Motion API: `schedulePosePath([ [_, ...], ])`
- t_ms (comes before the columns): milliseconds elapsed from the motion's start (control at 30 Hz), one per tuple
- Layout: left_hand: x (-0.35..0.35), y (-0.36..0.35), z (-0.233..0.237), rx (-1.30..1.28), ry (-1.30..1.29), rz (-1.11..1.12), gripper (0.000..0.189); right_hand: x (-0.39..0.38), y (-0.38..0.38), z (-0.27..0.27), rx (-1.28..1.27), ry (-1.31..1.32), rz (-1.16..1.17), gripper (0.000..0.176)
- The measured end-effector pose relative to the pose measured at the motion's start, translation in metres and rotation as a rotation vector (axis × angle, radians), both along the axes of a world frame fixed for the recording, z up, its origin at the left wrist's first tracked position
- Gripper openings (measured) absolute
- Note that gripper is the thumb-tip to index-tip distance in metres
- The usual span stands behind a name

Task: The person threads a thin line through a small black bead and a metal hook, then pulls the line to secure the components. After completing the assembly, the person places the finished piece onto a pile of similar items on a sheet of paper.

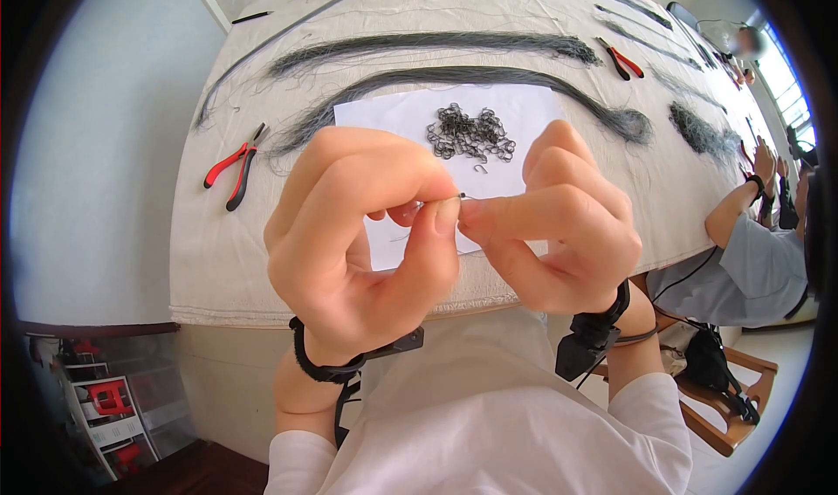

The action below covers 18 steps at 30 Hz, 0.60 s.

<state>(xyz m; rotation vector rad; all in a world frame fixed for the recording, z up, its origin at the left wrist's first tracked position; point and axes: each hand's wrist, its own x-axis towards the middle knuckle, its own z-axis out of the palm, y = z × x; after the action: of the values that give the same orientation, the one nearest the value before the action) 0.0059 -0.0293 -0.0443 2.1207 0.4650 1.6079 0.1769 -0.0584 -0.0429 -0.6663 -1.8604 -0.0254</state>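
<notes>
Both hands meet above a white sheet of paper [393, 108], their fingertips touching. My left hand [367, 220] pinches a thin dark strand [421, 204] between thumb and forefinger. From the other side, my right hand [559, 224] is closed in a pinch on the same small piece, of which a tiny dark tip [462, 195] shows between the fingers. Its exact shape is too small to tell. Beyond the hands, a pile of small dark wire hooks [471, 133] lies on the paper, with one loose hook [480, 168] just in front of it.
Bundles of grey strands [419, 48] stretch across the cloth-covered table [209, 259]. Red-and-black pliers [234, 165] lie at the left, another pair [621, 59] at the upper right. A co-worker [751, 250] sits at the right, near a wooden chair [751, 373].
</notes>
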Motion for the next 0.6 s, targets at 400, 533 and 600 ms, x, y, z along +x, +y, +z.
schedulePosePath([
  [400,0.003,-0.002,-0.002,0.087,0.002,0.092,0.018,-0.002,-0.017,0.004,0.09,-0.155,-0.207,0.041],
  [533,0.005,-0.002,-0.002,0.098,0.011,0.109,0.018,-0.001,-0.015,0.004,0.14,-0.168,-0.228,0.042],
  [600,0.007,-0.002,-0.002,0.081,-0.006,0.131,0.018,0.0,-0.015,0.006,0.165,-0.209,-0.236,0.044],
])
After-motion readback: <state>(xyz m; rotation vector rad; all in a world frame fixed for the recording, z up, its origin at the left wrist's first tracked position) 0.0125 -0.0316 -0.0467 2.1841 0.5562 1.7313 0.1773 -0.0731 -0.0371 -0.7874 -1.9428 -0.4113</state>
